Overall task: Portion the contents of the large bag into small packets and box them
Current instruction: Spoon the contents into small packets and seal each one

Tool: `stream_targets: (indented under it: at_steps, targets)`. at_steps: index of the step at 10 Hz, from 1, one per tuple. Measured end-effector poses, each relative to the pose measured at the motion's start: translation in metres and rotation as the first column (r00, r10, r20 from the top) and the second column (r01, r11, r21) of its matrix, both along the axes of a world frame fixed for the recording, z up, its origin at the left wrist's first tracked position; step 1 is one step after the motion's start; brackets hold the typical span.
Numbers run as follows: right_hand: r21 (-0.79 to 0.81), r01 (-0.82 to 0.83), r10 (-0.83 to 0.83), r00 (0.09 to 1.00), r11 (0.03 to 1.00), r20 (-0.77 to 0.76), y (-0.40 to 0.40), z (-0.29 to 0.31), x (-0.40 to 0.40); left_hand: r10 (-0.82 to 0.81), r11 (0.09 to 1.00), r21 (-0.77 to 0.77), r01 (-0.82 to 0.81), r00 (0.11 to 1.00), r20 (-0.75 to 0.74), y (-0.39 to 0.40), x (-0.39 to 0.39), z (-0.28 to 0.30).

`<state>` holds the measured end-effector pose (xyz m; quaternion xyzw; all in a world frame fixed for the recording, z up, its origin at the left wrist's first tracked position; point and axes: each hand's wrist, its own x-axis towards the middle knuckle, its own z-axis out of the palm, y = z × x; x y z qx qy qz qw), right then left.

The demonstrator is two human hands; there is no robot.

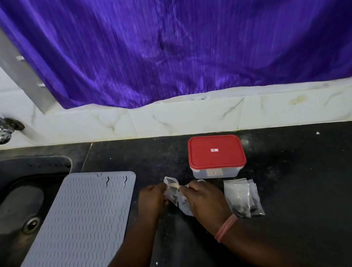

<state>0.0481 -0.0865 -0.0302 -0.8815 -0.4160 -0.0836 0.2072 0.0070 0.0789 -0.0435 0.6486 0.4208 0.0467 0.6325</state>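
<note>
A small clear packet (172,190) with dark contents is pinched between the left hand (152,199) and the right hand (206,199), just in front of the red-lidded box (216,155) on the black tabletop (317,179). Filled packets (243,196) are stacked right of the right hand, before the closed box. A grey ribbed mat (71,239) is laid left of the box, over the sink (8,208) edge.

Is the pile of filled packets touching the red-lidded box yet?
Apart. In the head view, the filled packets lie on the counter in front of the red-lidded box, with a strip of dark counter showing between them.
</note>
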Motion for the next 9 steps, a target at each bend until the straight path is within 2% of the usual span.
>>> stream_targets:
  at_steps: [1, 2, 3, 4, 5, 6, 7, 8, 9]
  targets:
    - [0.193, 0.134, -0.095, 0.976, 0.972, -0.198, -0.008, 0.001, 0.001, 0.002, 1.000, 0.025, -0.002, 1.000, -0.022, 0.002, -0.001, -0.004]
    - [0.394, 0.309, -0.183, 0.928, 0.866, -0.326, -0.023, -0.002, 0.007, 0.057, 0.998, 0.042, -0.054, 0.996, -0.066, -0.003, -0.002, -0.004]
    - [0.404, 0.421, -0.276, 0.887, 0.812, -0.370, -0.042, -0.006, 0.015, 0.129, 0.990, -0.028, -0.138, 0.969, -0.210, -0.010, 0.004, -0.001]
    - [0.283, 0.453, -0.349, 0.869, 0.845, -0.351, -0.060, -0.012, 0.015, 0.085, 0.996, 0.038, -0.077, 0.963, -0.258, -0.021, 0.006, -0.017]
    - [0.117, 0.378, -0.329, 0.894, 0.919, -0.303, -0.063, -0.018, 0.008, 0.080, 0.996, 0.059, -0.068, 0.969, -0.232, -0.034, 0.005, -0.028]
    - [0.018, 0.272, -0.257, 0.926, 0.962, -0.276, -0.056, -0.022, -0.001, 0.147, 0.985, -0.055, -0.161, 0.968, -0.202, -0.053, 0.014, -0.024]
    - [-0.036, 0.165, -0.169, 0.959, 0.986, -0.229, -0.047, -0.026, -0.012, 0.170, 0.964, -0.179, -0.196, 0.974, -0.150, -0.055, 0.020, -0.038]
    - [-0.048, 0.122, -0.129, 0.973, 0.991, -0.193, -0.041, -0.023, -0.017, 0.141, 0.966, -0.210, -0.152, 0.988, -0.064, -0.050, 0.031, -0.073]
    - [-0.056, 0.085, -0.094, 0.978, 0.995, -0.187, -0.039, -0.021, -0.020, 0.118, 0.979, -0.160, -0.125, 0.991, -0.056, -0.048, 0.030, -0.070]
